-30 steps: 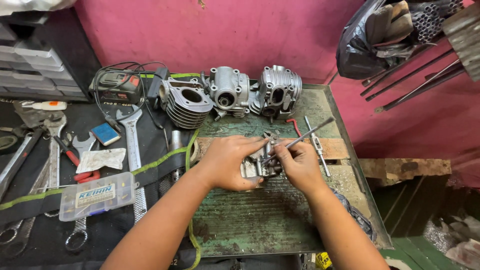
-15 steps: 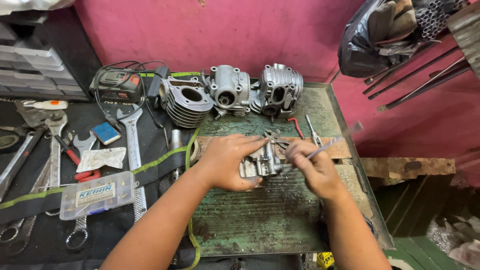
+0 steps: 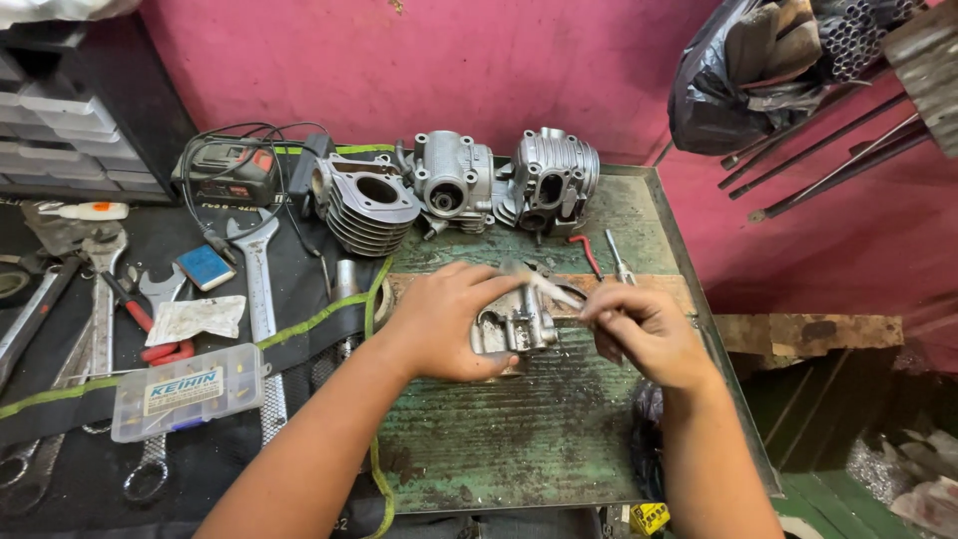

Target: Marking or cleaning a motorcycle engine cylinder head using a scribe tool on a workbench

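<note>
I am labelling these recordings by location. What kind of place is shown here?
Probably a small engine repair workshop. Finned engine cylinders stand on a worn green workbench, wrenches lie on a black mat, and the left hand holds a small metal engine part.

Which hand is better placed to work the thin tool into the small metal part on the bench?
Right, probably. The right hand holds the thin tool, its tip over the small metal part. The left hand grips that part against the green bench, so it is occupied steadying it.

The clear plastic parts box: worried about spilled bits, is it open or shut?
Shut: the parts box lies flat, its labelled lid down, nothing spilled around it.
</note>
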